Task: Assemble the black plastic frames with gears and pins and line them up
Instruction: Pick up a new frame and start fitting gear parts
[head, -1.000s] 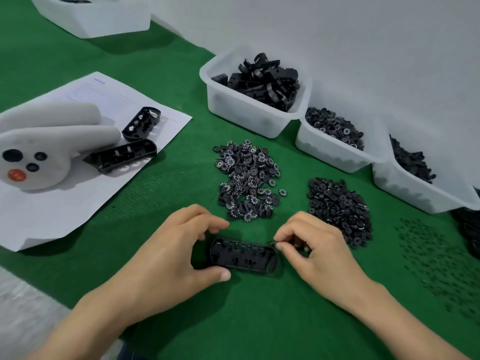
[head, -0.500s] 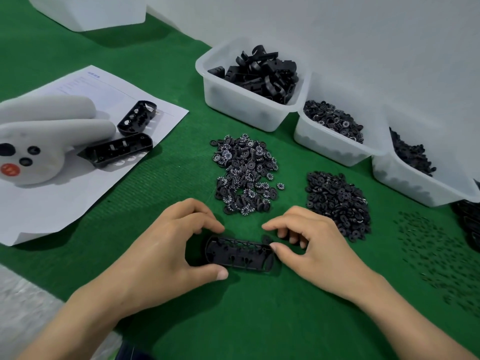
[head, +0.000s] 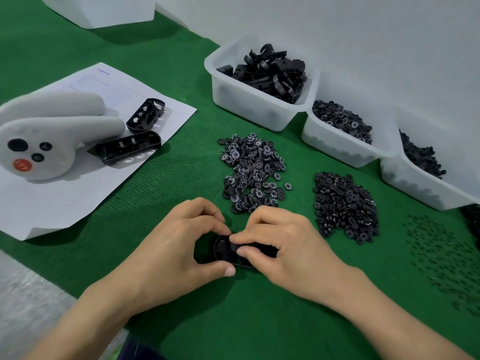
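Black frame (head: 222,250), mostly hidden: in the grip of left hand (head: 176,245), under pinch of right hand (head: 288,246)

I'm working from a single view, the head camera. It sits above the near edge of the counter (head: 168,178) and looks forward and steeply down, wide-angle, close enough that both forearms enter from the bottom corners. The left hand (head: 176,245) and right hand (head: 288,245) meet on the black frame (head: 222,249) just below centre. The white wall (head: 363,35) closes off the top right.
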